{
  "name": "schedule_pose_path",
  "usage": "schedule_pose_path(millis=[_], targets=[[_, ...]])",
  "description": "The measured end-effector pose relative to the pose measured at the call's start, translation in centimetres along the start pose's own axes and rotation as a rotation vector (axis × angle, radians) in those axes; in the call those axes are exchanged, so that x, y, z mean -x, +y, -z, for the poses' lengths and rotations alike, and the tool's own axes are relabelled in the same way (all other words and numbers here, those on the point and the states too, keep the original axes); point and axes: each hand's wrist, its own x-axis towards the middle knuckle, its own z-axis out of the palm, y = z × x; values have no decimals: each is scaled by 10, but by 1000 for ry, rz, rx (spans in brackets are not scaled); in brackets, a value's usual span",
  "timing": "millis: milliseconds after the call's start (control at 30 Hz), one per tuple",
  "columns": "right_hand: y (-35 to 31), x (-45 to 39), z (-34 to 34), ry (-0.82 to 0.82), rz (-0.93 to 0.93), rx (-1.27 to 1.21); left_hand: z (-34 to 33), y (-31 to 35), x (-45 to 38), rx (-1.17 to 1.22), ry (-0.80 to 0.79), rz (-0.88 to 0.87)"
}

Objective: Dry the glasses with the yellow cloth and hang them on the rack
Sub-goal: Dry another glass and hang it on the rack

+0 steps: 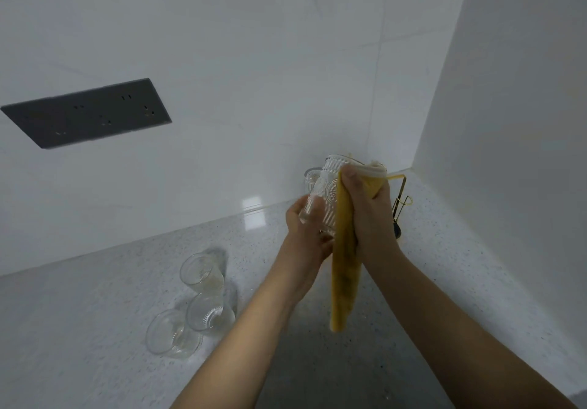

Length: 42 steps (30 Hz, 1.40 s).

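White tiled walls meet in a corner above a pale speckled table (95, 297), with a dark socket panel (85, 113) set into the wall on the left. Near that corner the left hand (305, 233) is closed around the base of a ribbed, patterned glass (327, 192), holding it up off the table and tilted, rim towards the wall. The right hand (368, 214) is closed on the yellow cloth (344, 275), pressing its upper part against the side and rim of the glass while the rest of the cloth hangs down between the two forearms. So the drying of this glass is under way and, by my reading, not finished, since the cloth is wrapped over it. Just behind the held glass another glass (313, 177) shows in part; it seems to sit by the rack, but I cannot tell whether it hangs there. Only a thin gold wire of the rack (401, 200) peeks out from behind the right hand, so how many glasses it carries is hidden. Well to the left, three glasses (193, 307) stand close together on the table, mouths up, apparently waiting their turn. I judge the task to be early: at least four glasses remain to dry or hang.
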Motion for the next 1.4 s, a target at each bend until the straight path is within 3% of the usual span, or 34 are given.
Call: schedule_pose_path(millis=[100,233,433,567,700,833,933,1100,1200,1400], targets=[[-2,3,-3,42,36,43,-1,-14,4,-162,27,-172],[-9,4,0,-19,103,93,0,-9,3,268,-56,-26],[-14,-2,4,-148,98,-10,7,3,1,432,-237,136],[-13,0,4,-72,87,19,2,13,0,229,-144,104],[-3,10,-3,50,169,105,0,-7,-3,-46,-6,-81],[5,11,-2,61,231,170,10,-12,-7,259,-111,-12],[9,10,0,36,263,143,11,-7,-2,355,-190,104],[1,7,5,-38,74,23,16,-1,3,381,-226,124],[-12,6,11,-30,-41,-67,28,-2,1,309,-157,110],[-27,3,17,-164,-81,-124,43,-9,5,212,-108,-24]])
